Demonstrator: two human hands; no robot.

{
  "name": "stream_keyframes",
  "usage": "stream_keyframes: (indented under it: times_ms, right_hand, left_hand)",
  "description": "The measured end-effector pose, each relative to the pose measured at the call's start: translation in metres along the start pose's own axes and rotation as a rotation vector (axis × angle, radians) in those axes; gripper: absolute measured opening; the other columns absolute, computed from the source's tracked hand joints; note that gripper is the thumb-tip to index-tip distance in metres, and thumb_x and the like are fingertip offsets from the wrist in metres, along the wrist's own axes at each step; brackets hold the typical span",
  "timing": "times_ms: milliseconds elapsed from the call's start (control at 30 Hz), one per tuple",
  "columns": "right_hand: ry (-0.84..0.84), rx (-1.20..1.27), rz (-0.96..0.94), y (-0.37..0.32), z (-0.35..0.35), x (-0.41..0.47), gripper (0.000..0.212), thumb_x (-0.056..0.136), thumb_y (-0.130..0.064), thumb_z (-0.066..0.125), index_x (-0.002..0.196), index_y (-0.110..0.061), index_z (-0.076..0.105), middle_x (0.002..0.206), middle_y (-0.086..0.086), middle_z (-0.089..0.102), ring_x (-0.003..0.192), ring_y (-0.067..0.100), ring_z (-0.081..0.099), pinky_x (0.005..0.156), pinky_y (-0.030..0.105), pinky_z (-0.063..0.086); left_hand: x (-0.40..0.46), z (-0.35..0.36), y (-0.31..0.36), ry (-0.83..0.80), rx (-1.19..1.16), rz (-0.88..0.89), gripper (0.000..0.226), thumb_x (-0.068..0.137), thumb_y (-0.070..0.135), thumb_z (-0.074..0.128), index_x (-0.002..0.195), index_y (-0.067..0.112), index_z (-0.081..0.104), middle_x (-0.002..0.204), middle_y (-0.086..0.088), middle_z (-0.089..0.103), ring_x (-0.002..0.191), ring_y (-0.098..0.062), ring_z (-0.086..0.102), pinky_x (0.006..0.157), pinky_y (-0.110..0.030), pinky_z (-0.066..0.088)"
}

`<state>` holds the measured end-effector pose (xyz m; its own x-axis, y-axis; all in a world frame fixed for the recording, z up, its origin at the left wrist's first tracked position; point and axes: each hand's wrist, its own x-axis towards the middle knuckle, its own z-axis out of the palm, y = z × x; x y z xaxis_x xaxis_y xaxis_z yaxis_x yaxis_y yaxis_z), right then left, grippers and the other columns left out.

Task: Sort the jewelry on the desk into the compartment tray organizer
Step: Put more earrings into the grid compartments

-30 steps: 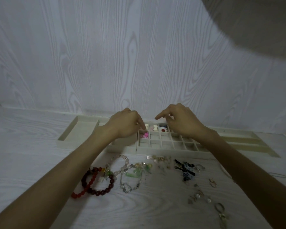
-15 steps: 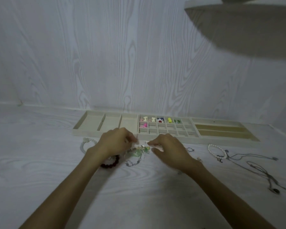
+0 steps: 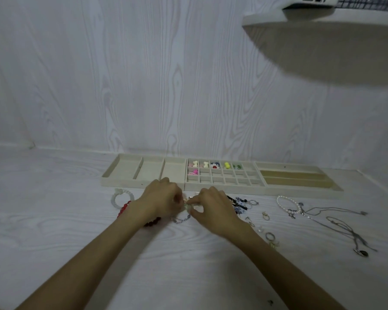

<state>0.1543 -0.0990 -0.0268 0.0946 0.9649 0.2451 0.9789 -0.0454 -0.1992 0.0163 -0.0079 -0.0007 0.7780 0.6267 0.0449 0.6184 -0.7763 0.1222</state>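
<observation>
From the head view, both hands meet low over the white wood-grain table [image 3: 54, 231], just in front of the long beige compartment tray organizer [image 3: 224, 186]. The left hand [image 3: 160, 201] has its fingers curled inward, and the right hand [image 3: 213, 210] pinches with thumb and forefinger; between their fingertips sits a small pale green beaded bracelet [image 3: 188, 205], which both hands appear to grip, though the exact hold is blurred. A silver chain bracelet [image 3: 180, 219] lies just under the hands. Partly hidden behind the left wrist is a red beaded bracelet [image 3: 124, 206], a dark red beaded bracelet [image 3: 152, 221] lies below that wrist, and a white twisted ring-shaped bracelet [image 3: 121, 196] rests beyond them to the left. To the right of the right hand lie black and blue-white hair clips [image 3: 239, 203], small rings and earrings [image 3: 266, 215], a white pearl bracelet [image 3: 286, 203] and thin silver necklaces [image 3: 336, 222]. Beyond the hands, the tray's small middle compartments hold colourful small charms [image 3: 214, 165] in 6 cells.
</observation>
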Motion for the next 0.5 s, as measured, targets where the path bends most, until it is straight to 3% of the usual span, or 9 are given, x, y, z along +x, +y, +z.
stream_keyframes:
  times_ms: [100, 200, 267, 433, 500]
  right_hand:
    - [-0.026, 0.103, 0.015, 0.003, -0.002, 0.002, 0.036, 0.086, -0.031, 0.064, 0.122, -0.034, 0.060, 0.106, -0.001, 0.059, 0.101, 0.018, 0.049, 0.084, 0.031, 0.037]
    - [-0.073, 0.526, 0.075, 0.008, -0.012, 0.004, 0.055, 0.079, -0.015, 0.072, 0.128, -0.032, 0.056, 0.107, -0.005, 0.056, 0.097, 0.013, 0.051, 0.077, 0.019, 0.042]
    - [-0.106, 0.736, 0.084, 0.011, -0.021, 0.006, 0.055, 0.078, -0.016, 0.074, 0.127, -0.035, 0.057, 0.113, -0.007, 0.057, 0.099, 0.009, 0.053, 0.073, 0.011, 0.041]
    - [-0.170, 1.014, 0.188, 0.017, -0.043, 0.013, 0.036, 0.075, -0.033, 0.076, 0.108, -0.040, 0.066, 0.109, -0.014, 0.066, 0.101, 0.003, 0.062, 0.084, 0.023, 0.047]
    - [-0.165, 1.081, 0.172, 0.020, -0.048, 0.016, 0.026, 0.077, -0.034, 0.074, 0.103, -0.036, 0.068, 0.109, -0.010, 0.069, 0.103, 0.010, 0.064, 0.091, 0.031, 0.051]
  left_hand:
    - [0.001, -0.008, -0.003, 0.027, -0.097, -0.012, 0.014, 0.089, 0.036, 0.059, 0.090, 0.026, 0.070, 0.094, 0.009, 0.069, 0.095, -0.013, 0.057, 0.080, -0.028, 0.044]
    - [0.003, -0.024, -0.006, 0.066, -0.225, -0.035, 0.019, 0.089, 0.043, 0.059, 0.094, 0.027, 0.069, 0.093, 0.010, 0.069, 0.084, -0.009, 0.061, 0.075, -0.028, 0.048]
    - [0.005, -0.036, -0.007, 0.061, -0.276, -0.018, 0.016, 0.088, 0.045, 0.060, 0.090, 0.031, 0.068, 0.089, 0.014, 0.067, 0.080, -0.006, 0.058, 0.068, -0.025, 0.044]
    - [0.009, -0.065, -0.005, 0.103, -0.286, 0.044, 0.013, 0.088, 0.040, 0.061, 0.087, 0.030, 0.071, 0.078, 0.021, 0.062, 0.071, 0.003, 0.054, 0.066, -0.023, 0.041]
    - [0.010, -0.075, -0.002, 0.130, -0.291, 0.065, 0.015, 0.089, 0.040, 0.061, 0.085, 0.030, 0.071, 0.074, 0.023, 0.061, 0.068, 0.007, 0.053, 0.064, -0.022, 0.041]
